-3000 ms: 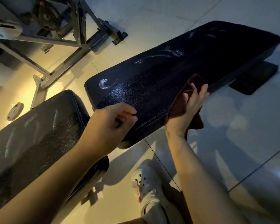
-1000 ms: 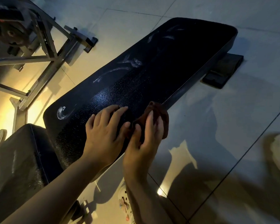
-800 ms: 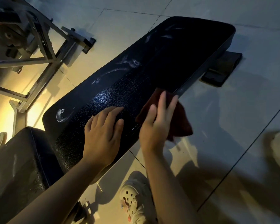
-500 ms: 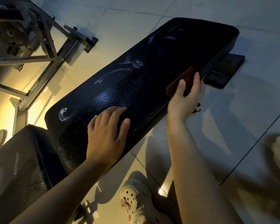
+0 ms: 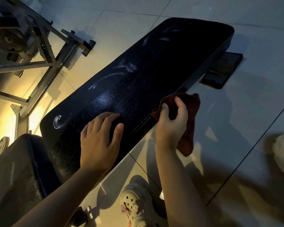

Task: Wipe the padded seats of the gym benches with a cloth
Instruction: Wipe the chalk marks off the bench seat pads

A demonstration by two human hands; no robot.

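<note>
Right hand [image 5: 170, 122] grips a reddish-brown cloth [image 5: 189, 112] at the black bench pad's [image 5: 138, 89] near edge, left hand [image 5: 98, 136] flat and open on it, white smears [image 5: 59, 122] along its far side still unwiped.

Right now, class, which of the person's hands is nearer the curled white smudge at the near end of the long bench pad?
Left. The left hand lies flat on the pad just right of the smudge; the right hand, gripping the cloth, is farther off at the pad's edge.

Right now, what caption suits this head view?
Right hand rubs dark red cloth along long black padded bench; left hand rests flat.
</note>
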